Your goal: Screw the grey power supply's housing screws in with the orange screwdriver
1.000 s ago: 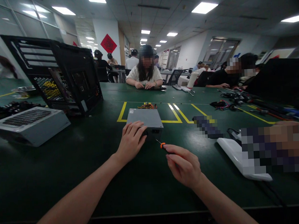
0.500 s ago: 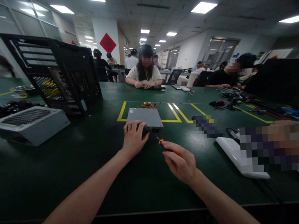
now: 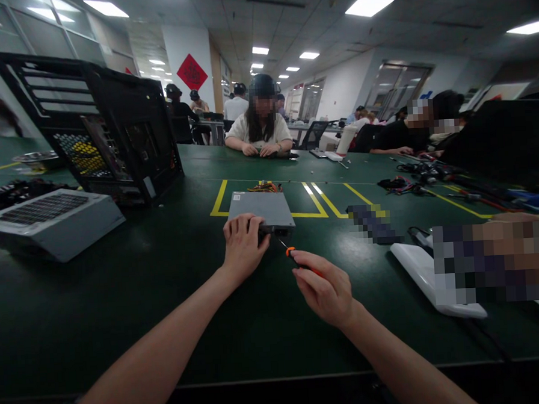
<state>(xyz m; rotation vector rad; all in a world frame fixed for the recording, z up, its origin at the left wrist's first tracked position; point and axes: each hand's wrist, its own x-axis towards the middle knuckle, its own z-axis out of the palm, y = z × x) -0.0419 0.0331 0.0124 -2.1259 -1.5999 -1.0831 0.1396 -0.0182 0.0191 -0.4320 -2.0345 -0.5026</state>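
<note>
A grey metal computer power supply (image 3: 267, 205) lies on the green table, with a bundle of coloured cables (image 3: 266, 187) at its far side. My left hand (image 3: 244, 242) grips its near left corner, fingers on the top and thumb at the near face. In my right hand (image 3: 325, 283) is a screwdriver (image 3: 291, 251) with an orange and black handle, pinched between thumb and fingers. Its thin shaft points up and left at the near face of the power supply, below the socket. Whether the tip touches a screw is too small to tell.
A black computer case (image 3: 112, 126) stands at the left, behind a second power supply (image 3: 54, 222). A white flat device (image 3: 429, 281) lies at the right beside a blurred-out area. Yellow tape (image 3: 217, 198) marks the table (image 3: 205, 362). A person (image 3: 260, 124) sits opposite.
The screwdriver's tip has come slightly closer to the power supply's near face. My left hand keeps its hold, and the view has shifted a little.
</note>
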